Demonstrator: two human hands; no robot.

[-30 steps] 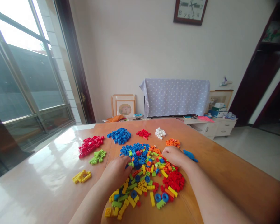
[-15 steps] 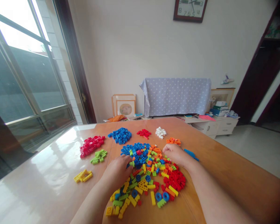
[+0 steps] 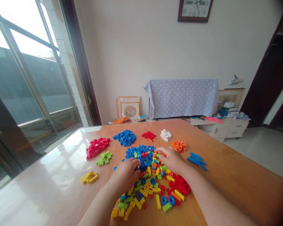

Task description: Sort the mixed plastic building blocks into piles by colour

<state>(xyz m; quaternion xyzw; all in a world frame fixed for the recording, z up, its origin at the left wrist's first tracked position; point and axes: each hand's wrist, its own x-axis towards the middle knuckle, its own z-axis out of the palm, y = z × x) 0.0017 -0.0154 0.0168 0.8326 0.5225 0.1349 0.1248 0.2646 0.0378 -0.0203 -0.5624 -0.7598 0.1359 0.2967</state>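
My left hand (image 3: 127, 171) rests at the left side of the mixed heap of toy building bricks (image 3: 146, 182), its fingers curled down among the blue round pieces (image 3: 141, 153). Whatever those fingers hold is hidden. On the heap's upper right side, my right hand (image 3: 171, 159) has thumb and fingers closing round an orange brick (image 3: 163, 154). Red bricks (image 3: 180, 184) lie below the right wrist. Yellow, green and blue pieces spread toward the near edge.
Sorted piles ring the heap: crimson (image 3: 97, 147), light green (image 3: 104, 158), yellow (image 3: 89, 177), blue (image 3: 124, 137), red (image 3: 148, 135), white (image 3: 165, 135), orange (image 3: 179, 146), and long blue bricks (image 3: 196, 160). All lie on a glossy wooden table (image 3: 226, 175).
My right hand has come left and down from beside the orange pile into the heap. My left hand stays at the heap's left side. The view has shifted slightly.
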